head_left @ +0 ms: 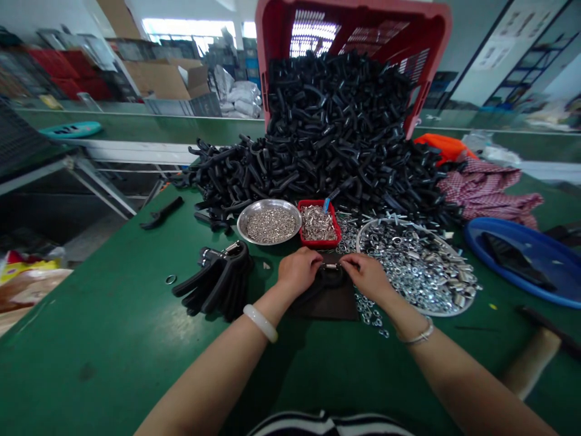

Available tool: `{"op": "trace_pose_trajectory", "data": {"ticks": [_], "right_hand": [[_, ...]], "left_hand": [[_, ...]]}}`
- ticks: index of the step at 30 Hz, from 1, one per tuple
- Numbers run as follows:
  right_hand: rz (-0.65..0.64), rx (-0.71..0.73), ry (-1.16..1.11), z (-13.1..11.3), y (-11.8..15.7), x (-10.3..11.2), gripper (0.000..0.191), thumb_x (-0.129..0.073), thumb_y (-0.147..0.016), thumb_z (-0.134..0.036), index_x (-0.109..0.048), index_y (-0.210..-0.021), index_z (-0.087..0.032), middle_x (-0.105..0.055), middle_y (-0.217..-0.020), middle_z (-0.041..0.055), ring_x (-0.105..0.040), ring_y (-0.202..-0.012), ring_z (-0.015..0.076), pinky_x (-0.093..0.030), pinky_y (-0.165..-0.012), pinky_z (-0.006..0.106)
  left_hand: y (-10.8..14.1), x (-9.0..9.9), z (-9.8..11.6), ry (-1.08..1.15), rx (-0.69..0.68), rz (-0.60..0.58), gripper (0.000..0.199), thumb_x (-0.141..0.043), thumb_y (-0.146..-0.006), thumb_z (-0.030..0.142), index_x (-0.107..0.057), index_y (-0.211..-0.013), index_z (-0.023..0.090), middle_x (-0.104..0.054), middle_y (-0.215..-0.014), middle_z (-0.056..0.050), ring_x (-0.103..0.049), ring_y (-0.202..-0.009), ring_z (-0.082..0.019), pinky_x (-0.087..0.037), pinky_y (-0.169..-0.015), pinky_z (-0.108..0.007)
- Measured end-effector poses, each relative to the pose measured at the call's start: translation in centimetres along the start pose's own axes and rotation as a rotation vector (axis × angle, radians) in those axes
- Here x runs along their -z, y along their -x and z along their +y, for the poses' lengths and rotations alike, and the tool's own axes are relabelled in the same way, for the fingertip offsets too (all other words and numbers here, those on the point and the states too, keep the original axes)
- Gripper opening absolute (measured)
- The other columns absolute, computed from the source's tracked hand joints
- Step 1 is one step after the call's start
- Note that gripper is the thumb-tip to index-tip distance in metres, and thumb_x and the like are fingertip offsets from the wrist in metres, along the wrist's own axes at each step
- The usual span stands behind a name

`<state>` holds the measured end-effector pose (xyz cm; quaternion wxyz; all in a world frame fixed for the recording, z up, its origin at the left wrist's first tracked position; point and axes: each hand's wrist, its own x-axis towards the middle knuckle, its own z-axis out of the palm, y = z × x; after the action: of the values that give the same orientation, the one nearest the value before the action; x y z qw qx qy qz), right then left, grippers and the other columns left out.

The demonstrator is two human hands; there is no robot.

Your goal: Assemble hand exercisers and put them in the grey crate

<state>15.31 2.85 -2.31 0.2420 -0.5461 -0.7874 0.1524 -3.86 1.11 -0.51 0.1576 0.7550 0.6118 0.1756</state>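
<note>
Over a dark mat (342, 306), my left hand (298, 271) and my right hand (368, 277) face each other, fingertips pinched. Between them is a black hand grip exerciser (327, 280) with a metal spring (331, 266) across its top. Each hand pinches one side of it near a spring end; my fingers partly hide what they grip. Left of the mat lie several stacked hand grips (222, 278), springs upward. Just beyond my hands are a metal bowl (244, 233) of tiny metal parts and a red basket (320, 244) of pins.
A round tray (436, 313) of metal nuts and small parts stands right. Black handles (318, 151) pile up at the back, spilling from a red crate (354, 6). At right are a blue tray (481, 266) and a hammer (540, 351). One handle (162, 213) and a ring (170, 279) lie left.
</note>
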Motion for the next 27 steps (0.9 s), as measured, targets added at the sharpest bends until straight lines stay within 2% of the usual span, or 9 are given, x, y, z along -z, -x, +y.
{"op": "trace_pose_trajectory", "data": {"ticks": [8, 16, 19, 23, 27], "right_hand": [[0.083, 0.051, 0.049, 0.2, 0.3, -0.9, 0.020, -0.045, -0.082, -0.025, -0.063, -0.082, -0.018, -0.064, -0.081, 0.0064, -0.058, -0.078, 0.0185, -0.043, -0.073, 0.031], [0.103, 0.100, 0.123, 0.0, 0.1, -1.0, 0.019, -0.043, -0.083, -0.025, -0.062, -0.081, -0.019, -0.064, -0.080, 0.0061, -0.058, -0.076, 0.0180, -0.043, -0.071, 0.029], [0.067, 0.145, 0.284, -0.4, 0.1, -0.8, 0.021, -0.042, -0.084, -0.022, -0.062, -0.083, -0.017, -0.063, -0.081, 0.0083, -0.056, -0.077, 0.0191, -0.041, -0.072, 0.029], [-0.046, 0.257, 0.533, -1.2, 0.1, -0.4, 0.021, -0.042, -0.081, -0.013, -0.063, -0.084, -0.014, -0.061, -0.082, 0.0119, -0.052, -0.083, 0.0227, -0.039, -0.075, 0.031], [-0.150, 0.330, 0.558, -1.0, -0.1, 0.2, 0.022, -0.043, -0.079, -0.008, -0.063, -0.087, -0.012, -0.061, -0.083, 0.0119, -0.052, -0.085, 0.0225, -0.039, -0.077, 0.031]], "left_hand": [[0.0, -0.2, 0.0, 0.008, 0.034, -0.003, 0.022, -0.047, -0.084, 0.033, -0.064, -0.097, 0.030, -0.060, -0.101, 0.000, -0.057, -0.085, -0.014, -0.042, -0.069, -0.024], [0.0, 0.0, 0.2, 0.026, 0.058, -0.020, 0.022, -0.047, -0.084, 0.033, -0.064, -0.096, 0.029, -0.060, -0.102, 0.000, -0.058, -0.086, -0.015, -0.042, -0.069, -0.024], [0.0, -0.1, 0.2, 0.014, 0.041, 0.000, 0.021, -0.047, -0.084, 0.032, -0.064, -0.095, 0.030, -0.060, -0.101, 0.001, -0.058, -0.083, -0.015, -0.042, -0.067, -0.024], [0.1, -0.3, 0.2, -0.002, 0.050, -0.001, 0.022, -0.046, -0.084, 0.033, -0.064, -0.097, 0.029, -0.059, -0.101, 0.000, -0.058, -0.082, -0.015, -0.042, -0.068, -0.024], [0.3, -0.5, 0.3, -0.005, 0.059, 0.020, 0.022, -0.046, -0.084, 0.032, -0.064, -0.096, 0.028, -0.060, -0.101, 0.000, -0.058, -0.082, -0.015, -0.041, -0.067, -0.024]]}}
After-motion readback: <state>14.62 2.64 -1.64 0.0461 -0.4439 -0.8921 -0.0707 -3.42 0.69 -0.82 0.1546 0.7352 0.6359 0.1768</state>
